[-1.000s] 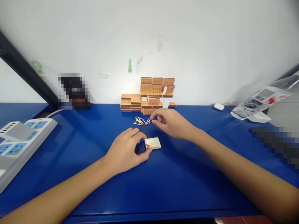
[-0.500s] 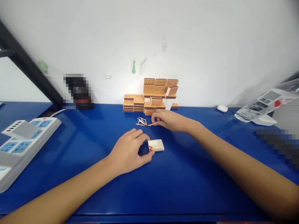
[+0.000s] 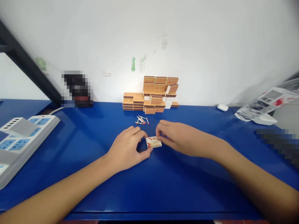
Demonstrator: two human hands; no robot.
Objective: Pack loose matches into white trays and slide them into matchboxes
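Observation:
A small white matchbox tray (image 3: 154, 145) with red-tipped matches in it lies on the blue table. My left hand (image 3: 129, 148) grips the tray's left end between thumb and fingers. Over the tray's right side, my right hand (image 3: 181, 137) pinches matches whose red heads show above the tray; its fingertips hide their other ends. Beyond the tray lies a loose heap of matches (image 3: 141, 120), with a single match just right of it. Yellow matchboxes (image 3: 154, 90) stand stacked against the wall behind the heap.
On the left lies a white power strip (image 3: 50, 123) with a plug-in adapter. A blurred dark object (image 3: 79, 90) stands by the wall. At the right are a small white case (image 3: 222, 107), a clear plastic package (image 3: 259, 104) and a blurred dark item (image 3: 277, 144).
My right hand has moved from the match heap back to the tray, bringing matches over it. The heap looks smaller. My left hand still holds the tray.

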